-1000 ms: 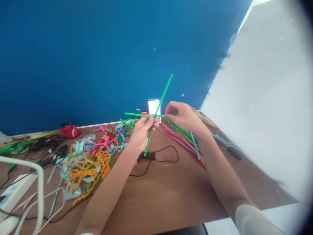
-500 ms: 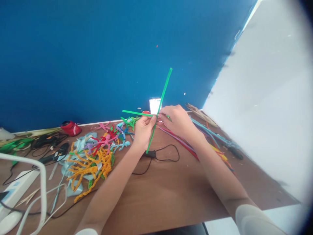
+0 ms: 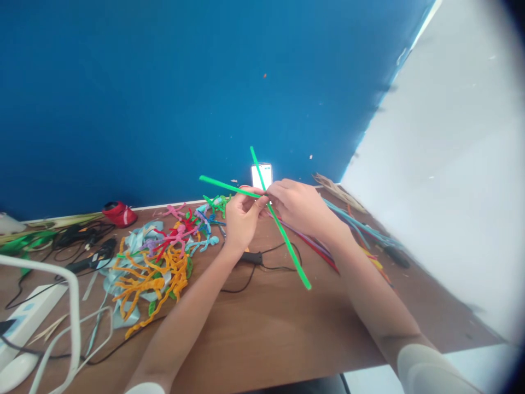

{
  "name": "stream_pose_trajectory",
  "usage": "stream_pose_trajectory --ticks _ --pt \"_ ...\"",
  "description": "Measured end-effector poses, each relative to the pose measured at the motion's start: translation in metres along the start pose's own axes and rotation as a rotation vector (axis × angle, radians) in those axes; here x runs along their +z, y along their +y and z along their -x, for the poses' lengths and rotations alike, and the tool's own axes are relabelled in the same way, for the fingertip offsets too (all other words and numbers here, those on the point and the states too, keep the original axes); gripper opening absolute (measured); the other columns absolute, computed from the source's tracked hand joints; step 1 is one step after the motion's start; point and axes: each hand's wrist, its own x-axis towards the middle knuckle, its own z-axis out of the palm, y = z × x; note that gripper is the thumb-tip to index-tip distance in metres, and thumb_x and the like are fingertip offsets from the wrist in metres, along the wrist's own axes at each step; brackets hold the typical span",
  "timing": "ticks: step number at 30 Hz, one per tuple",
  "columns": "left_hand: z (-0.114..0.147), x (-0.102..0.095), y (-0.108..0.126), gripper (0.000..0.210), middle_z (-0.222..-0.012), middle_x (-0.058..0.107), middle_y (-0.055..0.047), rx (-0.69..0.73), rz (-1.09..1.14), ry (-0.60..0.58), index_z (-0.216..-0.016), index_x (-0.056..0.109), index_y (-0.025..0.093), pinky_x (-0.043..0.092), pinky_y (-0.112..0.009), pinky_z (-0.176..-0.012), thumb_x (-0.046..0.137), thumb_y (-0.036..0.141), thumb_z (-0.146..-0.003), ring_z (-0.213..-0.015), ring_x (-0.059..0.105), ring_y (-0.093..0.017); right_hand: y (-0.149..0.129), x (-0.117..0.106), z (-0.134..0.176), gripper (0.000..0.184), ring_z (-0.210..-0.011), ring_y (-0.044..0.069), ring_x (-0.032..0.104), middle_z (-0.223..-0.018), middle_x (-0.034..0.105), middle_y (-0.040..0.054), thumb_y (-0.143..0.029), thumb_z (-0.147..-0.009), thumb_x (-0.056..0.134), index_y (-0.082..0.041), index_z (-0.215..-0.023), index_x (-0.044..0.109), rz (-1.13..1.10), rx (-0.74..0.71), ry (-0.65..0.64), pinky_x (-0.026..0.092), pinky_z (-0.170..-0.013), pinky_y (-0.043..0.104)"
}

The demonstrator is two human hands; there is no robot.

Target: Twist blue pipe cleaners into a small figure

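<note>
Green pipe cleaners (image 3: 290, 247) cross between my fingertips above the table. One arm points left, one rises toward the wall and one slants down to the right. My left hand (image 3: 243, 219) pinches them near the crossing, thumb on top. From the right, my right hand (image 3: 296, 207) closes its fingertips on the same crossing. The exact join is hidden by the fingers. Behind the hands a phone (image 3: 262, 174) with a lit screen leans near the blue wall. Under them a black cable with a dark box (image 3: 251, 258) lies on the table.
Left on the brown table (image 3: 262, 339) lies a heap of orange fuzzy stems (image 3: 151, 279), coloured pipe-cleaner figures (image 3: 179, 235) and pale blue ribbon (image 3: 141, 236). A power strip (image 3: 35, 312) and white metal frame (image 3: 74, 306) stand front left. Loose coloured stems (image 3: 361, 221) lie right.
The crossing green stems have turned: the upper end has swung left and lower, and the lower end has swung to the right. Both hands stay close together in nearly the same place.
</note>
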Motion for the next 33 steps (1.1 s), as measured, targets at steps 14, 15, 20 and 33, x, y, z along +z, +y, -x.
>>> stream_pose_trajectory --ticks 14,15,20,33 --pt "-0.007 -0.010 -0.011 0.023 -0.076 0.061 0.002 0.147 -0.069 -0.115 -0.088 0.063 0.022 0.047 -0.023 -0.057 0.077 0.040 -0.084 -0.061 0.056 -0.010 0.000 0.004 -0.003 0.025 -0.081 0.019 0.056 -0.087 0.068 0.0073 -0.016 -0.097 0.042 -0.017 -0.091 0.066 -0.125 0.045 0.016 0.028 -0.065 0.031" --pt "-0.008 -0.010 -0.010 0.023 -0.076 0.060 0.002 0.148 -0.076 -0.120 -0.088 0.063 0.022 0.048 -0.023 -0.059 0.076 0.041 -0.085 -0.062 0.056 -0.010 0.000 0.005 -0.003 0.025 -0.081 0.019 0.056 -0.088 0.068 0.0074 -0.016 -0.097 0.042 -0.017 -0.091 0.066 -0.119 0.042 0.018 0.028 -0.065 0.031" --pt "-0.008 -0.009 -0.008 0.024 -0.078 0.058 0.001 0.148 -0.102 -0.101 -0.088 0.061 0.022 0.048 -0.024 -0.063 0.071 0.044 -0.088 -0.066 0.056 -0.012 -0.002 0.009 -0.004 0.025 -0.078 0.019 0.053 -0.083 0.067 0.0072 -0.016 -0.098 0.043 -0.016 -0.087 0.065 -0.075 -0.008 0.064 0.029 -0.066 0.032" --pt "-0.007 -0.011 -0.007 0.027 -0.090 0.060 -0.003 0.270 -0.196 -0.016 -0.089 0.061 0.022 0.050 -0.028 -0.075 0.067 0.048 -0.090 -0.083 0.058 -0.016 -0.002 0.003 -0.004 0.022 -0.079 0.016 0.058 -0.086 0.068 0.0053 -0.019 -0.099 0.046 -0.016 -0.093 0.067 -0.455 -0.046 0.099 0.037 -0.072 0.028"
